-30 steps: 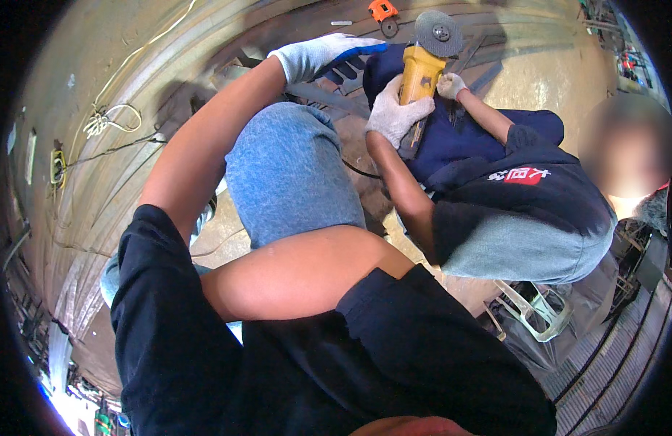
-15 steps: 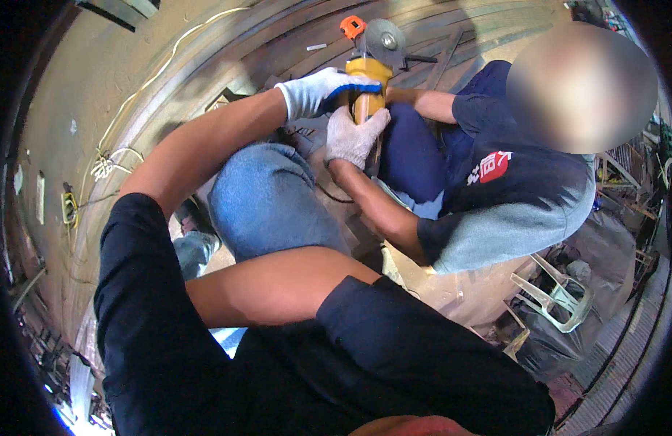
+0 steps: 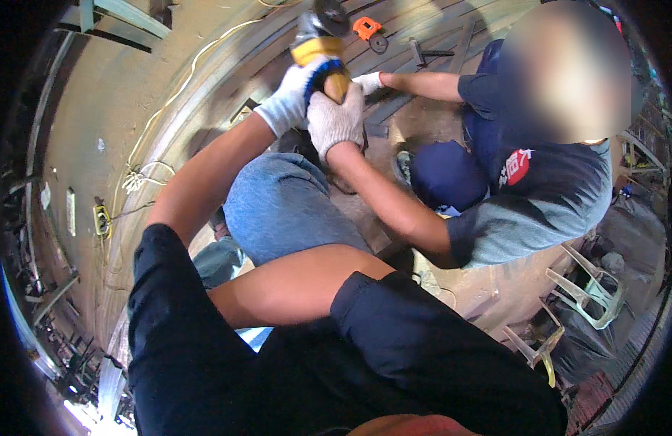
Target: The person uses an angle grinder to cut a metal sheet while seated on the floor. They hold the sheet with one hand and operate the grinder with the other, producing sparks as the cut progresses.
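My left hand, in a white glove with a blue palm, is wrapped round the body of a yellow and black angle grinder. The grinder's head and disc point away from me and are blurred. Just below my grip, a co-worker's gloved hand also clasps the grinder's rear end. That person's other gloved hand is beyond it, close to the metal bars. My right forearm lies bent across my body toward the left; its hand is hidden behind my left arm.
The co-worker crouches at the right. Long metal bars and a small orange tool lie at the far side. A pale cord runs along the left floor. A plastic chair stands at right.
The grinder has moved left and farther away, with my left hand and the co-worker's hand still on it. The co-worker's other hand has come into sight near the bars. My view has shifted.
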The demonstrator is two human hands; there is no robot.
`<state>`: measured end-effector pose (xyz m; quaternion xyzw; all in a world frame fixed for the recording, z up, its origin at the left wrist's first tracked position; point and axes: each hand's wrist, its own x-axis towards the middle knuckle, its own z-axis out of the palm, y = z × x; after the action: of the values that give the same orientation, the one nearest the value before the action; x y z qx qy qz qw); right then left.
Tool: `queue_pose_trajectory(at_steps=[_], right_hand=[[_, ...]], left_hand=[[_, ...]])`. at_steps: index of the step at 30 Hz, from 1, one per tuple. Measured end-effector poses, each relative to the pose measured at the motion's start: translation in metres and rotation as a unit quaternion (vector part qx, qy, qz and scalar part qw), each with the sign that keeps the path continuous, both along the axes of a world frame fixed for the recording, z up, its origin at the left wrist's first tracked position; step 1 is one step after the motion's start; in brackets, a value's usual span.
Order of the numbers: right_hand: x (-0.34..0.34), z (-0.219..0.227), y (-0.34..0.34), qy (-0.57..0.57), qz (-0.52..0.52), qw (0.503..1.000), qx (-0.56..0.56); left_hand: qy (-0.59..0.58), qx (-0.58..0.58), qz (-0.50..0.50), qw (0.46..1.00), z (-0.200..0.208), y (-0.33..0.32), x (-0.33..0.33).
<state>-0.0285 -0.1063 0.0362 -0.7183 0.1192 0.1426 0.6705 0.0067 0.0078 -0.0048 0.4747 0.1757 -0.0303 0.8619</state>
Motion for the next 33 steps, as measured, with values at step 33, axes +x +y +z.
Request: queue_pose_trajectory(at_steps=[33], right_hand=[[-0.142, 0.187, 0.261, -0.507, 0.586, 0.627, 0.083]], left_hand=[[-0.057, 0.328, 0.478, 0.813, 0.185, 0.174, -0.382]])
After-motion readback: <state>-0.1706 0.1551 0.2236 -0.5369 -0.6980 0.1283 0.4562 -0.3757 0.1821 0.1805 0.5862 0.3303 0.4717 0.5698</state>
